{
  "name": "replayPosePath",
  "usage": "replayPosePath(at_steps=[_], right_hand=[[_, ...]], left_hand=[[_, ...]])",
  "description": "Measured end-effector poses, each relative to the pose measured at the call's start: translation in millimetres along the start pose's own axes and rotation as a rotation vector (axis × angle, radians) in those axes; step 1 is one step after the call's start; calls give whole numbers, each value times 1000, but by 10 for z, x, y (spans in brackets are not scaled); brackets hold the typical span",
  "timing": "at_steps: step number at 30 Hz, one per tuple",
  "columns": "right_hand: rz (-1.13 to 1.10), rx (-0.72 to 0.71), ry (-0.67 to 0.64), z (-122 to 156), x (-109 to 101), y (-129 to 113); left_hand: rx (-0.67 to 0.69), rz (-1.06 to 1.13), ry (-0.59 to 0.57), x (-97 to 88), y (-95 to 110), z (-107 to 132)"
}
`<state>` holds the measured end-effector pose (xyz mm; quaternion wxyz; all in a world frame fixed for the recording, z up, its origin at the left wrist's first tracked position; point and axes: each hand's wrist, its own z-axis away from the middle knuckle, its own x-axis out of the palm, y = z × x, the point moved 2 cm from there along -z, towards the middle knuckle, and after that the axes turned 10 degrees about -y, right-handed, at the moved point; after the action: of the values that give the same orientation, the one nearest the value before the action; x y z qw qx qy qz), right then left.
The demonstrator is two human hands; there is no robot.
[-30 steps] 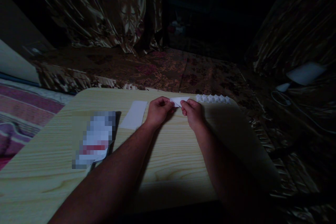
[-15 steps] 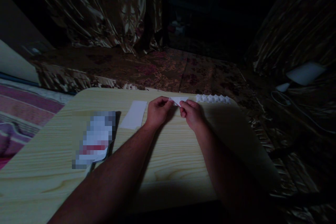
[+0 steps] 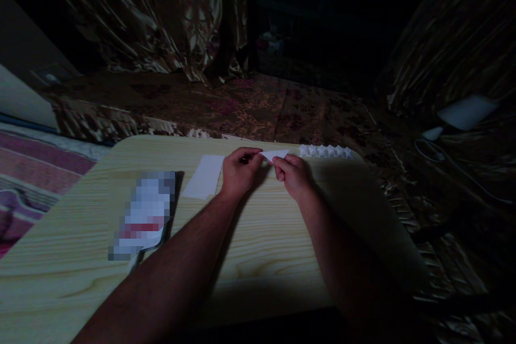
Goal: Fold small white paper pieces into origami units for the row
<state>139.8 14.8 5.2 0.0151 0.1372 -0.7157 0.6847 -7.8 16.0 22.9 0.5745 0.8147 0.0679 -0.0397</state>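
A small piece of white folded paper (image 3: 277, 155) is held between my two hands near the far edge of the table. My left hand (image 3: 241, 171) pinches its left corner between thumb and fingers. On the other side, my right hand (image 3: 294, 173) grips the lower right part, thumb on top and fingers curled beneath. The paper looks roughly triangular; its finer folds are too small to make out. Left of my left hand lies a flat white sheet of paper (image 3: 202, 176). A row of several small white folded paper pieces (image 3: 325, 151), star-like in shape, sits right of my right hand.
The pale wooden table (image 3: 262, 258) has rounded far corners. A flat object with a blurred surface (image 3: 143, 215) lies at its left. Beyond are patterned curtains (image 3: 201, 11) and a cloth-covered ledge (image 3: 226, 102). A white lamp-like object (image 3: 467, 112) with a cable stands right, and striped bedding (image 3: 32, 166) left.
The folded paper has tilted slightly and shows more of its white face as my fingers shift on it. The view has drifted a little; the other things lie as before.
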Motion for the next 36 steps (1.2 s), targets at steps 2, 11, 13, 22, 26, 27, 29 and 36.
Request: replayPosePath(at_steps=[2,11,13,22,26,27,29,36], right_hand=[[7,8,10,-2,-4,4],[-4,6,-8,3,-14,-5],[-16,-5,-23,8,-12,-10],[-85,4,-85,24,3,-14],[-48,-1,-84,17,0,-1],[-38,0,-96,17,5,1],[-12,-11,-89,18,12,0],[46,-8,-64,33,37,-26]], left_hand=[[6,4,8,1,-10,1],[29,-54,36,5,-34,18],[42,-84,45,4,-36,22],[26,-60,9,23,-23,28],[13,-28,-26,36,-23,22],[8,-25,-31,36,-28,21],[-7,-11,-41,34,-40,20],[-36,94,-111,27,-45,5]])
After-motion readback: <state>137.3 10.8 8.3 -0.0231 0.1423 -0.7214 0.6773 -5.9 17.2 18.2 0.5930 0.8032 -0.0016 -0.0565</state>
